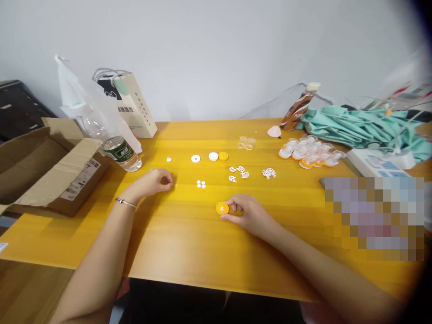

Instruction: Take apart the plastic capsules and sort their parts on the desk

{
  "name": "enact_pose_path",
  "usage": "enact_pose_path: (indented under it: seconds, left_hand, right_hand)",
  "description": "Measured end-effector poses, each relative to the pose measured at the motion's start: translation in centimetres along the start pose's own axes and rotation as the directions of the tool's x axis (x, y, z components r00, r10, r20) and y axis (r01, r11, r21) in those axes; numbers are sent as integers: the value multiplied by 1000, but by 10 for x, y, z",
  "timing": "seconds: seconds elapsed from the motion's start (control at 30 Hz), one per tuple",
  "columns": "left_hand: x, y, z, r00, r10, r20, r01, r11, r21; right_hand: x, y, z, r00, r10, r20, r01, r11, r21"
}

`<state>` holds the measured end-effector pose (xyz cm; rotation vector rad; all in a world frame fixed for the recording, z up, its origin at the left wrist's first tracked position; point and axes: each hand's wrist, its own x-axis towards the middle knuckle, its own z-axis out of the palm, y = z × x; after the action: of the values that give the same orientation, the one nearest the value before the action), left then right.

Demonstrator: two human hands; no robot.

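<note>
My right hand (248, 211) rests on the yellow wooden table (189, 243) with its fingers pinched on a small orange round disc (222, 208). My left hand (155, 181) lies further left with a thin bracelet on the wrist. Its fingers are curled into a loose fist, and what they hold, if anything, is hidden. Between the hands lie three tiny white beads (201, 183). Beyond them sit a white ring (195, 158), a white cap (213, 156), an orange cap (223, 156) and several white cut-out pieces (239, 173).
An open cardboard box (47, 166) and a plastic water bottle (119, 150) stand at the left, with a paper bag (135, 108) behind. A heap of clear and orange discs (310, 153), a brown bottle (299, 108), teal cloth (357, 126) and a power strip (378, 164) fill the right.
</note>
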<state>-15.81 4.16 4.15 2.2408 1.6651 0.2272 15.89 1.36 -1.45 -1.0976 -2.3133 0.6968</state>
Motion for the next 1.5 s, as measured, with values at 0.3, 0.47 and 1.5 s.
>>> enact_pose_path:
  seconds: [0.3,0.47,1.5]
  left_hand:
    - [1,5,-1,999,7,41,-5,999,-40]
    - [1,3,0,999,22,39,-20,999,-37]
    - [1,98,64,888,440,-133,-457,877,-146]
  right_hand:
    - [-1,1,0,1000,-6,8,6,1000,7]
    - [-1,2,0,1000,-4,7,4,1000,9]
    - [1,-1,-4,999,-5,-38,9,994,107]
